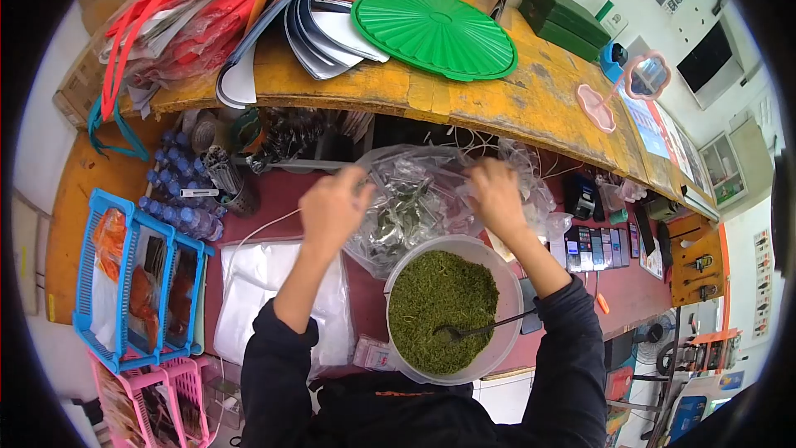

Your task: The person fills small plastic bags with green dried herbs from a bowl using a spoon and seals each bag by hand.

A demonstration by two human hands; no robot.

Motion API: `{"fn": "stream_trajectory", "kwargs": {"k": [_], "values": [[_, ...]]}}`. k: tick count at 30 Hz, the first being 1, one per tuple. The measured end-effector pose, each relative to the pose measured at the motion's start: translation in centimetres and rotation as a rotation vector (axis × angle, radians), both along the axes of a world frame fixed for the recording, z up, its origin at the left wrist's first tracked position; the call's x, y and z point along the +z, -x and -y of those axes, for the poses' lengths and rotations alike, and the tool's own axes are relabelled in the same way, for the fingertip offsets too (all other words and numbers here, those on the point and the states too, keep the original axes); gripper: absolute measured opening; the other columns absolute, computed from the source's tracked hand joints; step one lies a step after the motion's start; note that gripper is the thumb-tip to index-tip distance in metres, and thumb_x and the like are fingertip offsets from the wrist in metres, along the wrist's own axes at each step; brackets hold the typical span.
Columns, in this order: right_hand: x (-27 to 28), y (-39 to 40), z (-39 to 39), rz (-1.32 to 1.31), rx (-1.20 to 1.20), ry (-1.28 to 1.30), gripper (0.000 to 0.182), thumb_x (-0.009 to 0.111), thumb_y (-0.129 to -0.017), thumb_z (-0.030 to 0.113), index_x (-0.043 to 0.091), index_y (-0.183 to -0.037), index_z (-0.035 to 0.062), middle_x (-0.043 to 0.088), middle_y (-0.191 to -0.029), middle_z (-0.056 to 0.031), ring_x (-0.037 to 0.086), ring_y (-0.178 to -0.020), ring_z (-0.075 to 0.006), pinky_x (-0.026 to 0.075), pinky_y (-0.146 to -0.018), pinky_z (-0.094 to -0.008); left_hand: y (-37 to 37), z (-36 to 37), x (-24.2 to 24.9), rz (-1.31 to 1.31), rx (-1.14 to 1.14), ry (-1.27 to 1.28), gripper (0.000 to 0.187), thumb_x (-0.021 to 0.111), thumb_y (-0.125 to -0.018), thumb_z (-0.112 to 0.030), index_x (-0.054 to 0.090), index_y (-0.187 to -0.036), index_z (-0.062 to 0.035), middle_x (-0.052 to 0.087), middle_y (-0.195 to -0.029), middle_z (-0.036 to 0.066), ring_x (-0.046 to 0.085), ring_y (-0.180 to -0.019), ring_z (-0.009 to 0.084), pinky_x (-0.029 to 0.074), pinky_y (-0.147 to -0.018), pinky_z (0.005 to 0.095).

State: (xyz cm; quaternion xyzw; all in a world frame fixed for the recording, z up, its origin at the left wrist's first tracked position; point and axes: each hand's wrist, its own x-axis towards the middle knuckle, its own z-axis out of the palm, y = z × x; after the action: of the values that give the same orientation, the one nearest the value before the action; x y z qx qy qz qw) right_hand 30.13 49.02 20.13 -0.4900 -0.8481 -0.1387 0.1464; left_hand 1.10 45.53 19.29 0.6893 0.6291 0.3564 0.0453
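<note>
A thin, crinkly clear plastic bag (414, 199) is pinched at its top by both hands and held up above the dark red bench (274, 207). The left hand (334, 209) is closed in a tight grip on the bag's left edge, and the right hand (496, 192) is closed in a tight grip on its right edge. Some dark leafy bits can be seen through the shiny bag.

Just below the bag, a round white bowl (497, 274) is filled with fine green crumbs. A dark spoon (473, 330) is stuck in the crumbs, with its thin handle laid over the rim.

A flat pile of clear bags (253, 290) lies near the left arm. A blue basket (99, 282) with holes in its walls is packed with packets, and a pink basket (157, 390) sits below it. Small bottles with blue caps (178, 191) are grouped behind. On the yellow wooden shelf (531, 99) above, a round green ribbed lid (434, 31) is laid flat beside red bags (182, 17).
</note>
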Motion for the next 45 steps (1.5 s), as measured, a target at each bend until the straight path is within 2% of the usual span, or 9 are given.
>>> {"fn": "stream_trajectory", "kwargs": {"k": [3, 7, 10, 14, 20, 25, 37, 40, 45], "values": [[-1.0, 2.0, -1.4, 0.045, 0.455, 0.289, 0.046, 0.066, -0.073, 0.01, 0.054, -0.118, 0.0097, 0.051, -0.122, -0.0143, 0.052, -0.111, -0.031, 0.048, -0.088, -0.0414, -2.4, -2.0, -3.2, -0.032, -0.365, 0.087, 0.052, 0.074, -0.074, -0.032, 0.058, -0.121, -0.0154, 0.067, -0.075, 0.015, 0.067, -0.074, 0.036, 0.052, -0.065, 0.0459], [-9.2, -0.7, -4.7, 0.32, 0.065, 0.153, 0.08, 0.069, -0.072, 0.014, 0.035, -0.144, 0.0191, 0.04, -0.141, -0.0148, 0.047, -0.123, -0.0315, 0.049, -0.092, -0.0399, -2.5, -8.3, -8.7, -0.274, -0.137, 0.227, 0.066, 0.072, -0.075, -0.028, 0.048, -0.135, -0.0186, 0.068, -0.08, 0.017, 0.067, -0.076, 0.0337, 0.053, -0.067, 0.0445], [-10.0, -2.5, -5.0, 0.494, 0.039, 0.306, 0.063, 0.053, -0.087, 0.013, 0.031, -0.145, 0.0195, 0.034, -0.146, -0.0171, 0.049, -0.122, -0.0355, 0.051, -0.09, -0.0391, -1.9, -9.9, -8.6, -0.343, -0.124, 0.401, 0.072, 0.072, -0.075, -0.028, 0.043, -0.14, -0.0171, 0.07, -0.093, 0.017, 0.068, -0.086, 0.0322, 0.053, -0.077, 0.0456], [-9.8, -3.3, -6.2, 0.377, 0.181, 0.433, 0.055, 0.07, -0.077, 0.016, 0.054, -0.129, 0.0155, 0.057, -0.126, -0.0166, 0.058, -0.112, -0.03, 0.052, -0.085, -0.0374, -2.7, -8.9, -7.1, -0.294, -0.343, 0.629, 0.077, 0.075, -0.074, -0.039, 0.044, -0.141, -0.0155, 0.065, -0.114, 0.019, 0.061, -0.109, 0.0314, 0.047, -0.092, 0.0453], [3.3, 2.0, 2.4, -0.561, 0.252, 0.547, 0.028, 0.075, -0.076, 0.017, 0.066, -0.099, 0.0032, 0.066, -0.093, -0.0134, 0.065, -0.081, -0.0294, 0.052, -0.072, -0.0356, -4.3, -1.1, -1.7, 0.672, -0.776, 0.357, 0.058, 0.065, -0.088, -0.042, 0.049, -0.135, -0.0119, 0.064, -0.109, 0.007, 0.061, -0.091, 0.0155, 0.05, -0.077, 0.0289], [4.4, 2.8, 11.5, -0.68, 0.25, 0.42, 0.022, 0.079, -0.072, 0.012, 0.065, -0.087, 0.0041, 0.063, -0.08, -0.0092, 0.064, -0.069, -0.024, 0.051, -0.06, -0.0323, -7.5, 7.1, 0.4, 1.215, -0.833, 0.931, 0.046, 0.037, -0.104, -0.035, 0.047, -0.136, -0.0036, 0.06, -0.101, 0.001, 0.047, -0.07, 0.006, 0.04, -0.059, 0.0197], [2.2, -0.1, 21.9, -0.807, -0.02, 0.159, 0.007, 0.074, -0.076, 0.004, 0.067, -0.077, 0.0033, 0.062, -0.076, -0.0092, 0.062, -0.062, -0.0261, 0.048, -0.056, -0.0336, -11.0, 15.4, -0.9, 1.123, -0.851, 0.86, 0.036, 0.045, -0.101, -0.029, 0.056, -0.127, -0.0058, 0.058, -0.094, -0.001, 0.047, -0.073, 0.0069, 0.041, -0.061, 0.0212], [2.5, -1.6, 23.3, -0.814, -0.271, 0.083, 0.012, 0.078, -0.072, 0.006, 0.067, -0.07, 0.0022, 0.061, -0.07, -0.0086, 0.059, -0.057, -0.0212, 0.045, -0.052, -0.0311, -10.1, 15.6, -0.7, 0.82, -0.594, 0.162, 0.008, 0.063, -0.089, -0.01, 0.067, -0.087, -0.0035, 0.058, -0.081, 0.007, 0.056, -0.072, 0.0146, 0.045, -0.061, 0.0279], [-0.3, 0.5, 26.1, -1.338, -0.116, 0.539, 0.026, 0.084, -0.068, 0.006, 0.059, -0.062, 0.0011, 0.056, -0.064, 0.0009, 0.048, -0.054, -0.0044, 0.037, -0.048, -0.0211, -10.7, 19.2, 3.1, 0.259, -0.698, 0.15, 0.013, 0.067, -0.084, -0.015, 0.068, -0.084, -0.0021, 0.055, -0.061, 0.008, 0.057, -0.062, 0.0275, 0.045, -0.057, 0.0336]]}}
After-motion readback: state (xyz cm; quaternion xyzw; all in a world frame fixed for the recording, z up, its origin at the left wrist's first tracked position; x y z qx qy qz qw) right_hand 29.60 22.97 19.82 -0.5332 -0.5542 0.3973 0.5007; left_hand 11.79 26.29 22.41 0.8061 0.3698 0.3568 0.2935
